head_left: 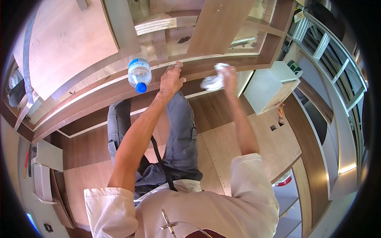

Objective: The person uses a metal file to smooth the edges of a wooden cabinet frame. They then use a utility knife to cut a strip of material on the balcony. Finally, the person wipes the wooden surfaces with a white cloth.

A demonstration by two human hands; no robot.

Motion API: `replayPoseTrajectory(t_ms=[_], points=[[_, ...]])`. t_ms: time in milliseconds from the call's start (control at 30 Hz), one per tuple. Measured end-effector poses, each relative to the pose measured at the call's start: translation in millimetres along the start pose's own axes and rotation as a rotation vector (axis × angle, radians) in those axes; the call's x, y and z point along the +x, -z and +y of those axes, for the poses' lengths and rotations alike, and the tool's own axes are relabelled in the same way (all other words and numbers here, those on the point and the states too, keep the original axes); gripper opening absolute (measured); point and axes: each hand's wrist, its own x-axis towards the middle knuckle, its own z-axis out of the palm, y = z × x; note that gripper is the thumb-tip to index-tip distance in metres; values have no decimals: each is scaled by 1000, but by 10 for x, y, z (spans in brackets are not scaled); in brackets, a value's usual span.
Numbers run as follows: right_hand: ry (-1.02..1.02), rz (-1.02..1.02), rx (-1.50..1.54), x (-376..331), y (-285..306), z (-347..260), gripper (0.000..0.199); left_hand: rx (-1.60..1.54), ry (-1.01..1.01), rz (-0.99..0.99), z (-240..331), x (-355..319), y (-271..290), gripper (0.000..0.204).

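Observation:
My left hand (172, 80) is on the long brown wooden board (204, 68) in front of my knees. Its fingers curl over the upper edge and the thumb lies along the front face. Just left of it, a clear plastic bottle (139, 74) with a blue cap and a blue label lies on the framework, cap toward me. My right hand (229, 79), slightly blurred, is closed round a crumpled white wipe or cloth (213, 82). The wipe hangs down at the left of the hand, in front of the board.
Open wooden compartments stretch beyond the board, with a loose brown panel (218, 25) across them. A large pale panel (71, 43) stands at the left. On the right are a white box (270, 87), wires (281, 113) from a floor cutout and a metal ladder (321, 47).

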Motion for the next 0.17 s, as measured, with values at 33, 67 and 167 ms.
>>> replayPoseTrajectory(t_ms=[33, 67, 167], points=[[147, 35, -205, 170, 358, 42, 19, 2, 12, -6, 8, 0, 1, 61], [253, 108, -437, 284, 562, 140, 23, 6, 14, -7, 25, 1, 3, 61], [425, 140, -416, 342, 339, 768, 31, 27, 57, -9, 95, -10, 34, 62]])
